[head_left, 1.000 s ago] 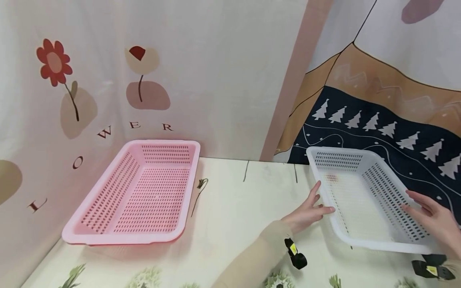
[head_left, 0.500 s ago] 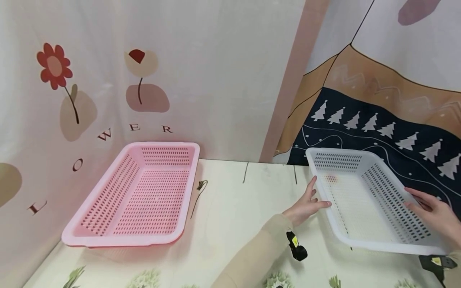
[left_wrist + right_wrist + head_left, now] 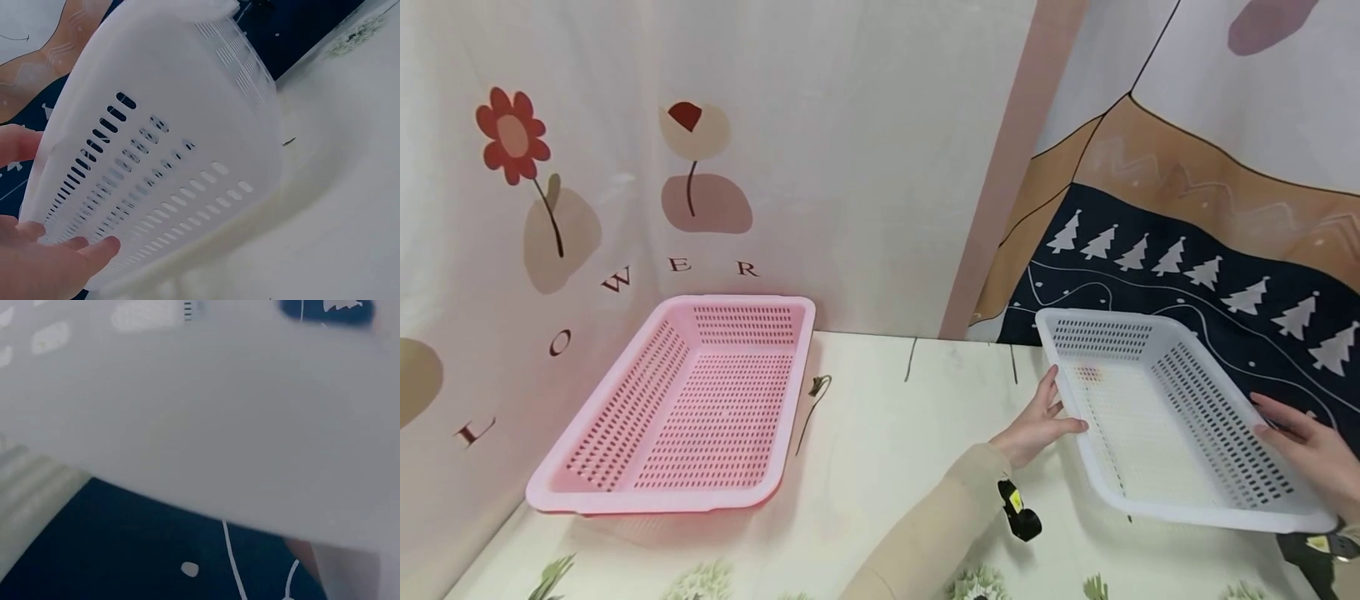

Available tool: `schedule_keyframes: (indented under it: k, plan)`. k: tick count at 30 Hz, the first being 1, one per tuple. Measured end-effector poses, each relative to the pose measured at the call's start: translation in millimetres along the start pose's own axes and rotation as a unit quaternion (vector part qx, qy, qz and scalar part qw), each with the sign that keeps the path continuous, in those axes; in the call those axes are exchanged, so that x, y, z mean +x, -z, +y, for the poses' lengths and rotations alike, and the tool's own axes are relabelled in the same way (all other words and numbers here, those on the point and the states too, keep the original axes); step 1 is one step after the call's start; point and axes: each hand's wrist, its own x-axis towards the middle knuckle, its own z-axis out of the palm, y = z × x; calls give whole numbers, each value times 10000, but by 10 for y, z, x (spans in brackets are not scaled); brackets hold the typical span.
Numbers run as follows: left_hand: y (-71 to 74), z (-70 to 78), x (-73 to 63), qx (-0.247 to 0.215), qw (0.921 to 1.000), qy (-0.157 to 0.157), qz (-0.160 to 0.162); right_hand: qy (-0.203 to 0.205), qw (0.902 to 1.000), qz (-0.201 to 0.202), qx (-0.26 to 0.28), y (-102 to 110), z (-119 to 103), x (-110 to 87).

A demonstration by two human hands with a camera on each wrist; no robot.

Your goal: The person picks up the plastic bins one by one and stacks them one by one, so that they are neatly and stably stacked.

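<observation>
A white perforated plastic basket [image 3: 1150, 507] sits at the right of the table in the head view. My left hand [image 3: 1033, 429] holds its left rim. In the left wrist view that hand [image 3: 44, 250] has several fingertips against the slotted outer wall, with one digit at the rim. My right hand [image 3: 1315, 458] grips the opposite rim, thumb on the inner side and the other fingers mostly hidden behind the wall. The right wrist view is filled by the blurred basket wall [image 3: 187, 412]. A small reddish patch shows through the basket's floor.
A pink perforated basket [image 3: 778, 417] stands at the left on the pale floral-printed tablecloth [image 3: 880, 417]. Printed curtains [image 3: 865, 167] hang behind the table. A dark cloth with white trees [image 3: 1210, 275] lies close behind the white basket.
My left hand has shifted slightly up and left along the rim. My right hand and its wrist camera have moved a little to the right. The white basket stays almost in place.
</observation>
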Motion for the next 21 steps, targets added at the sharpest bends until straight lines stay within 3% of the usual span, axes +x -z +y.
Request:
schedule_keyframes:
  k: [13, 21]
  plan:
    - [78, 23, -67, -118, 9999, 7, -48, 46, 9963, -736, 445, 7, -34, -60]
    - [149, 68, -125, -137, 9999, -46, -95, 97, 9941, -883, 622, 6, -101, -87]
